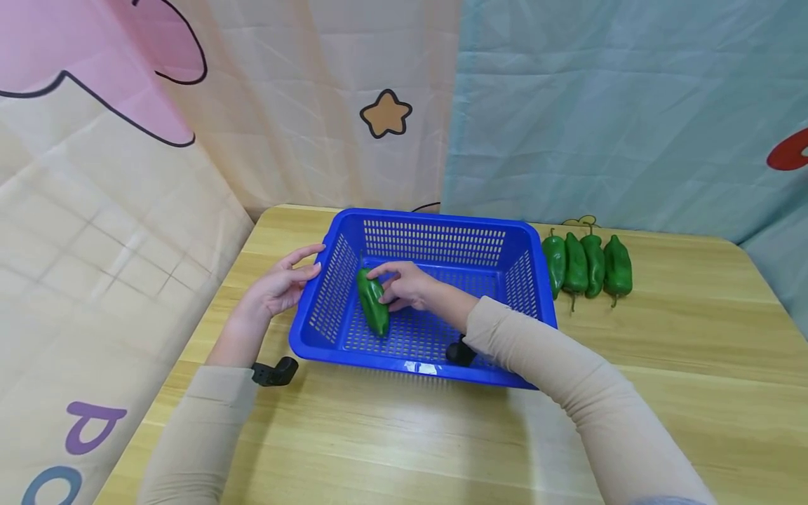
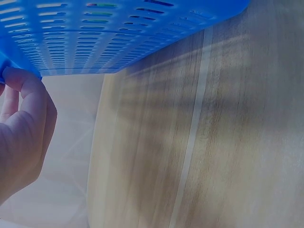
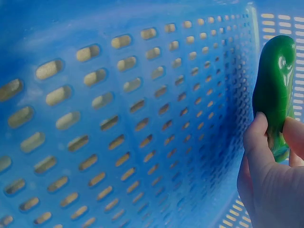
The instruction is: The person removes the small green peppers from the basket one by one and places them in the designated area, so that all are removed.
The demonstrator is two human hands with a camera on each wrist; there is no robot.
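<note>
A blue plastic basket (image 1: 435, 219) with slotted walls stands on the wooden table. My left hand (image 1: 274, 289) holds its left rim, thumb and fingers at the edge; the left wrist view shows that hand (image 2: 23, 123) bent up to the rim beside the slotted wall. Inside the basket, my right hand (image 1: 409, 286) pinches a glossy green pepper (image 1: 371, 301) near the left wall. From the right wrist, the thumb and fingers are seen on either side of one end of the pepper (image 3: 275, 85).
Several more green peppers (image 1: 617, 266) lie in a row on the table (image 1: 694, 337), just right of the basket. Behind the table hangs a printed curtain (image 1: 568, 105), which also runs along the left side. A black wrist camera (image 1: 461, 352) hangs inside the basket near its front wall.
</note>
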